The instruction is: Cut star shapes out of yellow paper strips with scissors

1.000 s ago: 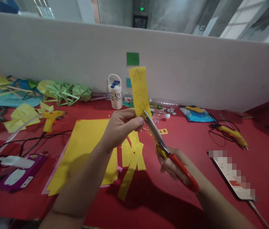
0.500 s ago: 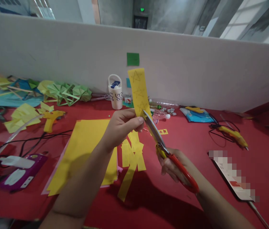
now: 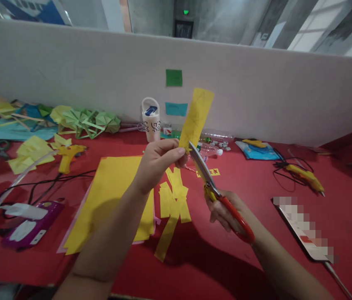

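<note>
My left hand (image 3: 163,160) pinches the lower end of a yellow paper strip (image 3: 197,116), which stands up tilted to the right. Faint pencilled stars run along the strip. In my right hand (image 3: 222,212) is a pair of scissors (image 3: 205,168) with red and yellow handles, its blades pointing up and left. The blade tips meet the strip near its lower star, just right of my left thumb; whether they are through the paper I cannot tell. Below lie several loose yellow strips (image 3: 176,200), and a strip with star-shaped holes (image 3: 215,171) rests behind the scissors.
Yellow sheets (image 3: 116,187) are stacked left of centre on the red table. A purple power strip (image 3: 32,225) and a yellow glue gun (image 3: 66,158) lie at left, another glue gun (image 3: 307,177) and a phone (image 3: 303,233) at right. A white cup (image 3: 151,125) stands behind.
The strip has turned from leaning left to leaning right, uncovering the blue note on the wall. My right hand and the scissor handles have shifted slightly up and left.
</note>
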Motion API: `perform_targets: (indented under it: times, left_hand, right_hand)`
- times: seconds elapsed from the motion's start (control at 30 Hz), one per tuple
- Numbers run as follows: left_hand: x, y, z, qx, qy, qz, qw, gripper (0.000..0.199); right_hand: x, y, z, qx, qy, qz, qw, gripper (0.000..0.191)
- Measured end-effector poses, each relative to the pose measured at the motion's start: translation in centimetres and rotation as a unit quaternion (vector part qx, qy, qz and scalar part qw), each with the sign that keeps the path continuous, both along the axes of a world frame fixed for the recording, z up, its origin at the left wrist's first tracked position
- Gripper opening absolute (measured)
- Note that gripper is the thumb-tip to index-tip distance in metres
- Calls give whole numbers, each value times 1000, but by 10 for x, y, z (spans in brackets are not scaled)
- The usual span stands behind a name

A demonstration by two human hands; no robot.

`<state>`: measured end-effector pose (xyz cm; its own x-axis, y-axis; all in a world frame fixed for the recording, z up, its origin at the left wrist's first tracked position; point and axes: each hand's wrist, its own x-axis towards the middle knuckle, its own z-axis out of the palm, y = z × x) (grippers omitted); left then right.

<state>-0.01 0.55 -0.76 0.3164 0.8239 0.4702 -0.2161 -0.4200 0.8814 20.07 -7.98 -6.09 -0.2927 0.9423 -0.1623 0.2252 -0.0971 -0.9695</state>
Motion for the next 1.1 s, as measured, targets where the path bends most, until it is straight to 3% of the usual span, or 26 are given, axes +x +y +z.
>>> perform_targets:
  times: [0.23,0.43,0.7,1.1]
  left_hand:
    - [13,1,1,-47,-87,35,994,20]
    - [15,5,0,-17,-58,75,995,23]
    - [6,12,3,16,28,-21,999,24]
    - [-1,16,7,-9,80,-48,996,24]
  right_hand:
    - [-7,7,8,34,19,-6,999,45]
    - [7,10,4,56,-7,20,998,48]
    - [29,12,0,76,-43,65,994,44]
    - [25,12,9,84,-73,63,992,41]
